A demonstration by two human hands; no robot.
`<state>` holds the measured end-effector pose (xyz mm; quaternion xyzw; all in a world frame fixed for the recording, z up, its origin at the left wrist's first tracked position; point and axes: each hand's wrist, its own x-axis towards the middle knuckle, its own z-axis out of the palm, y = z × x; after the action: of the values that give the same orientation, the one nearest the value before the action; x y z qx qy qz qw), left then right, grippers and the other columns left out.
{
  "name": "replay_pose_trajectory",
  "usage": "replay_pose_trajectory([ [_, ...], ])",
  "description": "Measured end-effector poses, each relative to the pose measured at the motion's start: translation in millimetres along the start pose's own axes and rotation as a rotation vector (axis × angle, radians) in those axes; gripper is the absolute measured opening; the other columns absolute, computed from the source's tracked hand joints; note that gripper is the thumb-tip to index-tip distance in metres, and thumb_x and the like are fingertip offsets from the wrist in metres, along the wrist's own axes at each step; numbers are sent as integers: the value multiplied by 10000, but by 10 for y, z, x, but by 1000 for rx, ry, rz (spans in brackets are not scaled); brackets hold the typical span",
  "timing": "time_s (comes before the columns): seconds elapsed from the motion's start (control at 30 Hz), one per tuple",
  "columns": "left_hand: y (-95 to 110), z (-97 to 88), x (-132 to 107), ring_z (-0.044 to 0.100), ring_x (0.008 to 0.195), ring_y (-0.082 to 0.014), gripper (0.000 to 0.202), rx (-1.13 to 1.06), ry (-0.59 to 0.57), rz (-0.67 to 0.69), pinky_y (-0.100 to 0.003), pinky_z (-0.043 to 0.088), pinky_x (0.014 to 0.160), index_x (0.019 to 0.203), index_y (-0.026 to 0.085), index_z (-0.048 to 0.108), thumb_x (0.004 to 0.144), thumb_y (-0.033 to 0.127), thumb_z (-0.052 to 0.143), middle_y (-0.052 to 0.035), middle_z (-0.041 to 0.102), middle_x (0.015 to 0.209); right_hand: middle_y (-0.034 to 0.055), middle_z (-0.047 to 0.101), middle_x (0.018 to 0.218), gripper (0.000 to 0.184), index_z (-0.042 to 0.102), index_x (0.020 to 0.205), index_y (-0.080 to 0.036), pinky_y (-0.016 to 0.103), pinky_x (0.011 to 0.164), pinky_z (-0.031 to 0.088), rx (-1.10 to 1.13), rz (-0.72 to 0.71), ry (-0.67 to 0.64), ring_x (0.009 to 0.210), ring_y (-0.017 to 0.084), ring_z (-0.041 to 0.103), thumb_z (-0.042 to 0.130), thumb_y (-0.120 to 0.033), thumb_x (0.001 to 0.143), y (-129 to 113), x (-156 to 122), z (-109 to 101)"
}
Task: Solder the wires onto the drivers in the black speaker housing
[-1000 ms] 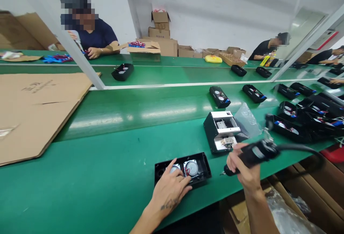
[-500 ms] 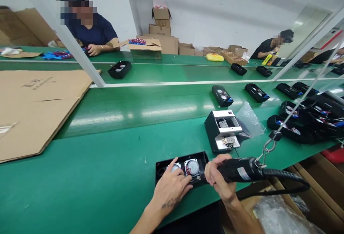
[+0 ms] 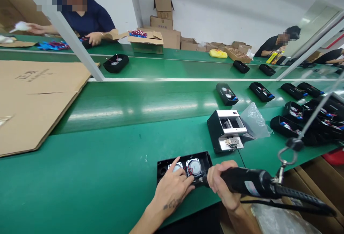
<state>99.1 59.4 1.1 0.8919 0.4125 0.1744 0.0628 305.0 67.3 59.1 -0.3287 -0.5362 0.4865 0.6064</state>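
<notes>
A black open speaker housing (image 3: 206,161) with two round silver speakers lies at the near edge of the green bench. My left hand (image 3: 172,189) rests flat on it, fingers spread over the left speaker. My right hand (image 3: 221,185) grips a black electric screwdriver (image 3: 249,183), which lies almost level with its tip at the housing's near right side. The screwdriver hangs by a hook and cord (image 3: 286,157), and a black cable runs off to the right.
A black-and-white screw feeder box (image 3: 225,130) and a clear plastic bag (image 3: 255,121) stand behind the housing. Several more black housings (image 3: 292,126) crowd the right. Flat cardboard (image 3: 34,101) covers the left. Other people work across the conveyor belt (image 3: 147,103).
My right hand brought the screwdriver leftward and down from beside the feeder box to the housing's near right side. My left hand stayed on the housing.
</notes>
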Motion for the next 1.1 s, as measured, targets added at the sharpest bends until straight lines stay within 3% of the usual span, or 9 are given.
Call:
replay_pose_trajectory([
  [0.27,38,-28,14,688,792,-194,205,23,20,-9,-534,325,1322,993,262,704,1093,398,587,47,710,709,-102,464,624,123,568,1144,-330,237,483,423,85,-73,26,457,109,440,617,-254,1060,-113,106,49],
  [0.4,56,-46,5,720,846,-214,427,37,8,-19,-559,379,1286,1382,222,656,1086,523,593,11,783,813,-105,450,602,112,563,1147,-333,241,479,410,115,-90,5,449,117,426,600,-262,1069,-164,74,83],
  [0.47,54,-50,-3,728,860,-213,448,27,13,-15,-565,386,1280,1474,239,605,1102,488,573,14,794,822,-110,432,587,100,566,1153,-338,239,482,405,149,-98,1,446,119,411,582,-274,1078,-217,66,116],
  [0.6,36,-19,-17,719,818,-185,291,15,68,9,-556,358,1299,1333,294,703,1140,367,498,44,773,747,-109,432,590,92,579,1147,-332,227,504,417,218,-123,4,465,111,409,575,-268,1081,-298,63,172],
  [0.93,12,61,-4,716,759,-167,311,5,141,39,-503,381,1293,948,260,720,1145,336,492,60,748,677,-101,455,600,110,569,1150,-338,235,515,423,199,-127,-11,482,124,429,583,-260,1073,-220,51,183],
  [1.1,3,100,-16,737,770,-156,317,8,183,52,-476,451,1241,922,247,702,1147,314,490,55,766,711,-105,435,611,128,557,1160,-346,236,486,388,177,-120,-21,461,125,412,579,-251,1076,-161,6,177],
])
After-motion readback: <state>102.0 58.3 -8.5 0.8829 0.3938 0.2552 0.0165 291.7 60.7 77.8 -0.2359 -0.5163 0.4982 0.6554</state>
